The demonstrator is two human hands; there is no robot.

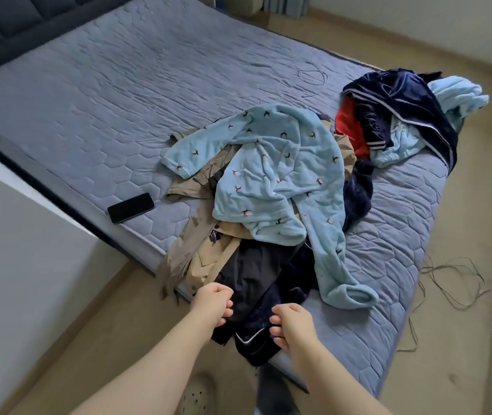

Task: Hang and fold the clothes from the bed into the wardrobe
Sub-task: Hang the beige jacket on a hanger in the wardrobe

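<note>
A heap of clothes lies on the near corner of the bed (89,115). On top is a light blue fleece garment (268,163) with small bird prints. Under it lies a khaki coat (208,259), hanging over the bed's edge. A dark navy garment (256,283) with a white stripe drapes off the corner. My left hand (211,304) and my right hand (292,327) both have their fingers curled on this garment's near edge. At the far right corner are a navy velvet garment (403,97), something red (352,127) and more light blue fleece (457,94).
A black phone (131,207) lies on the mattress near the left edge. A thin cable (313,76) lies on the bed, and another cable (454,283) trails on the floor at the right. A slipper (196,393) is by my feet. A white surface (14,265) stands at the left.
</note>
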